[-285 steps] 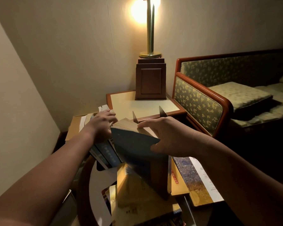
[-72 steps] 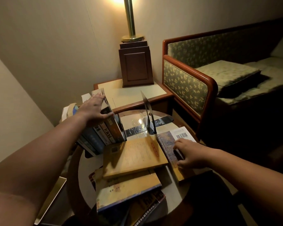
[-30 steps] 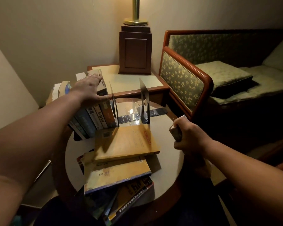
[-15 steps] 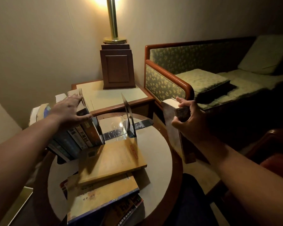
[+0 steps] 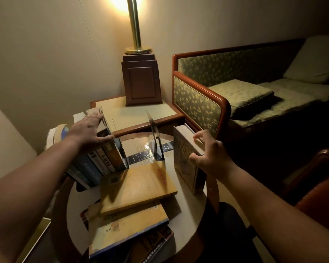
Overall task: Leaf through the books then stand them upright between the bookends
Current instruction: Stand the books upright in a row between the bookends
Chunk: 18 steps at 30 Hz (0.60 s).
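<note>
Head: R grip (image 5: 211, 158) clasps book (image 5: 182, 158); L grip (image 5: 87, 131) flat on leaning row (image 5: 104, 160); flat stack (image 5: 137, 186) fronts bookend (image 5: 156, 137).

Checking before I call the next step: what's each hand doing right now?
Left hand: open, resting flat on the row of standing books.
Right hand: gripping a book, held upright beside the bookend.

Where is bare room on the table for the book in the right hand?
Between the leaning row of spine-out books and the dark metal bookend; also the right front edge of the round table. Crowded: the flat stack of yellow books.
</note>
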Motion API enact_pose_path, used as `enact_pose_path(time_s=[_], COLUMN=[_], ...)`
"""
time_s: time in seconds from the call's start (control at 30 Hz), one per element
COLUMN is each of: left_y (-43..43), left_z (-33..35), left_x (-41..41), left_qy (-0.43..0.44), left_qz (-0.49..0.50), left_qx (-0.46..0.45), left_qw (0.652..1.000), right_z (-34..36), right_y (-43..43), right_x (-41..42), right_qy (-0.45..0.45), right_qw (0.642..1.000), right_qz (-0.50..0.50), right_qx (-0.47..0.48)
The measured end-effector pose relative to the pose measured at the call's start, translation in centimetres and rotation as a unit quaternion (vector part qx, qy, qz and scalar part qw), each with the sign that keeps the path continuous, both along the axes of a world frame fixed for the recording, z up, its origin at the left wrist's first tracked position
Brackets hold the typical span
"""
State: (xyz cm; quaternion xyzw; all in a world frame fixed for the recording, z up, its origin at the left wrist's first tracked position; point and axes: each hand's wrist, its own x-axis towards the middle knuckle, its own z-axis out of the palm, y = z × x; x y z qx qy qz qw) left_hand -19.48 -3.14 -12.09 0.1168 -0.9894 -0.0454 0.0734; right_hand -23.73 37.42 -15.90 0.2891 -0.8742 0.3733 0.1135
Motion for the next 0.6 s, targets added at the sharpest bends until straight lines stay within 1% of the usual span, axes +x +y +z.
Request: enact_pose_path(time_s=[0.03, 0.07, 0.13, 0.17, 0.3, 0.4, 0.6], left_y=[0.0, -0.1, -0.2, -0.3, -0.3, -0.5, -0.4], left_z=[0.0, 0.0, 0.0, 0.0, -0.1, -0.1, 0.0], left_x=[0.0, 0.0, -0.1, -0.1, -0.1, -0.1, -0.1], left_qy=[-0.002, -0.006, -0.012, -0.013, -0.009, -0.009, -0.010], left_qz=[0.000, -0.001, -0.003, -0.003, -0.007, -0.009, -0.004], left_qx=[-0.002, -0.003, -0.002, -0.002, -0.004, -0.005, -0.015], left_qw=[1.000, 1.000, 1.000, 1.000, 1.000, 1.000, 1.000], right_z=[0.6, 1.1, 1.7, 1.6, 1.0, 1.2, 4.2], right_y=[0.1, 0.1, 0.2, 0.2, 0.3, 0.4, -0.5], right_x=[-0.2, -0.4, -0.6, -0.5, -0.2, -0.2, 0.0], right_qy=[-0.052, -0.083, -0.093, -0.090, -0.041, -0.021, 0.012], right_qw=[0.998, 0.995, 0.989, 0.989, 0.995, 0.996, 0.996], right_qz=[0.016, 0.028, 0.047, 0.055, 0.051, 0.058, 0.082], right_qx=[0.027, 0.057, 0.104, 0.107, 0.076, 0.061, 0.012])
